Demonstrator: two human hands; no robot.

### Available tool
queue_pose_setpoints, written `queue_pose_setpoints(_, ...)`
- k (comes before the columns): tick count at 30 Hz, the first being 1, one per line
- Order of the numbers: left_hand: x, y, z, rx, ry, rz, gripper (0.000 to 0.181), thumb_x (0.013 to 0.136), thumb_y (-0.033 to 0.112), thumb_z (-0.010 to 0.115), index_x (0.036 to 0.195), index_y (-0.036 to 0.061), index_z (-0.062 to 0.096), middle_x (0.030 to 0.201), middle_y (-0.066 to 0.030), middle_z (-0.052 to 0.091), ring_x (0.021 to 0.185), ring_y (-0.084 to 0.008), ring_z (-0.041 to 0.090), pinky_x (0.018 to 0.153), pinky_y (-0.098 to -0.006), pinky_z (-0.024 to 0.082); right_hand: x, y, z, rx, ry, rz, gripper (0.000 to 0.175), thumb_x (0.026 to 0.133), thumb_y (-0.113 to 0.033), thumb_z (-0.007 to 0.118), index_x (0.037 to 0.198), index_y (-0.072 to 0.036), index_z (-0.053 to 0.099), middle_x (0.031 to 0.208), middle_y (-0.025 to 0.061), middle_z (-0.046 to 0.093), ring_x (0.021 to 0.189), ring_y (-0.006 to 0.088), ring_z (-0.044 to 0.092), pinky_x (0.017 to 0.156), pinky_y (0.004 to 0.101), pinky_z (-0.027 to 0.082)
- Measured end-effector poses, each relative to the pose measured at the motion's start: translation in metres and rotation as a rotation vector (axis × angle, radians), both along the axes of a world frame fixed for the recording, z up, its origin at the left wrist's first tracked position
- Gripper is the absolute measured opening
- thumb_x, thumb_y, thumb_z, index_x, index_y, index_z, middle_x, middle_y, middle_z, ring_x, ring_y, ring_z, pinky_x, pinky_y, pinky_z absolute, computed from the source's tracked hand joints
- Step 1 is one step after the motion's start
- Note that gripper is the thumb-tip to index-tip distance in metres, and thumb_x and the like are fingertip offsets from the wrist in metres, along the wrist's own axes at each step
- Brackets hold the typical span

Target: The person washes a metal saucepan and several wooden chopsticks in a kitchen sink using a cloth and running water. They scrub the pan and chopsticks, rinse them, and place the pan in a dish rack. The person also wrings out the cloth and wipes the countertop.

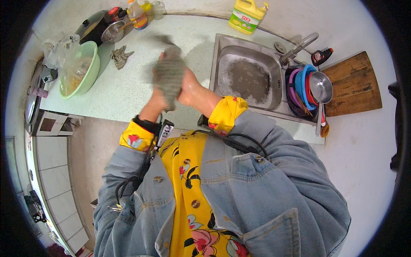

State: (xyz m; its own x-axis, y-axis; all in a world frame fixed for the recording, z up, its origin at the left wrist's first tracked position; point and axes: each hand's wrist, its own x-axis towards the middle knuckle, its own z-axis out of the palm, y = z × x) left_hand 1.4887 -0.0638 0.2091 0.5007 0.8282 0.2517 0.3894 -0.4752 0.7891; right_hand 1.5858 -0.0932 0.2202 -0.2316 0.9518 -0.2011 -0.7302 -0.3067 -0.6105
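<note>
A grey-green cloth [170, 75], blurred by motion, is between my two hands above the pale countertop. My left hand [159, 98] is at its lower left side, largely covered by the cloth. From the right, my right hand [190, 86] grips its edge, with wet-looking skin. A second crumpled cloth [120, 57] lies on the countertop [128, 86] to the left. Right of my hands is a steel sink [215, 64] holding murky water with white suds.
A yellow detergent jug [246, 17] stands behind the sink, near the faucet [298, 48]. Stacked basins [301, 86] and a wooden cutting board [354, 85] are at right. At left are a green basin [94, 70], a steel bowl [113, 31], a black pot [94, 24] and bottles.
</note>
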Motion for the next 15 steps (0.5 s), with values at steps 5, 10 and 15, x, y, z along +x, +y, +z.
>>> queue_pose_setpoints(5,0.012,-0.01,0.024,0.339,0.463,0.143,0.058,0.095,0.048,0.031,0.129,0.0045,0.049,0.136,-0.0174,0.043,0.137,-0.0365,0.02,0.104,-0.0672,0.006,0.029,-0.036,-0.022,0.043,0.483,0.143,0.045,0.093,-0.044,0.042,0.125,-0.014,0.05,0.129,0.0077,0.048,0.122,0.0258,0.041,0.1,0.0404,0.034)
queue_pose_setpoints(10,0.014,-0.012,0.046,0.64,0.346,0.325,0.049,0.096,0.041,0.038,0.118,0.0014,0.055,0.124,-0.0185,0.051,0.118,-0.0349,0.041,0.097,-0.0544,0.031,0.054,-0.055,-0.029,-0.011,0.383,0.269,0.043,0.092,-0.042,0.044,0.122,-0.012,0.051,0.123,0.0086,0.051,0.115,0.0258,0.045,0.095,0.0395,0.037)
queue_pose_setpoints(15,0.016,-0.009,0.06,-0.307,-0.601,-0.152,0.034,0.096,0.028,0.043,0.107,-0.0006,0.058,0.113,-0.0145,0.059,0.081,-0.0198,0.052,0.076,-0.034,0.044,0.06,-0.066,-0.022,-0.015,0.229,0.352,0.041,0.091,-0.04,0.046,0.119,-0.01,0.052,0.116,0.0094,0.053,0.107,0.0258,0.048,0.089,0.0385,0.039)
